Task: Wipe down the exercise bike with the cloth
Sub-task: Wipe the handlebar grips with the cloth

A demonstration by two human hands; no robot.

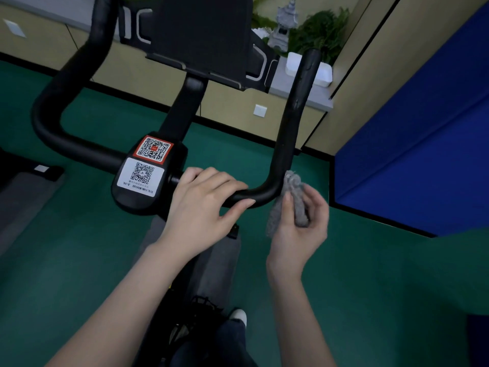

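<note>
Well, the right hand (299, 234) holds a bunched grey cloth (291, 194), thumb laid across its front and fingers curled behind it, so the grip is closed round the fabric. The top of the cloth touches the outer side of the bend in the black handlebar (285, 133), where the crossbar turns up into the right-side horn. That horn rises away from the grip, up and beyond it.

Just to the inner side of the cloth hand, the left hand (203, 202) sits on the crossbar of the exercise bike (182, 112). Its fingers curve over the top of the bar and its thumb runs along the near side, a loose hold round the tube. The two hands are near each other but apart, with the bend between them.

Past the left hand, further from the cloth, is the centre block (132, 205) with two square-code stickers, one white (141, 176) and one red-edged (153, 149). Beyond it stands a dark flat screen holder (203, 35).

Below both grips lies green floor (79, 260), and a white shoe tip (239, 316) shows between the forearms. On the outer side of the cloth hand is a blue panel (423, 154). Beyond the horn's tip are a white box (324, 72), green plants (322, 30) and a small grey stone figure (283, 25).
</note>
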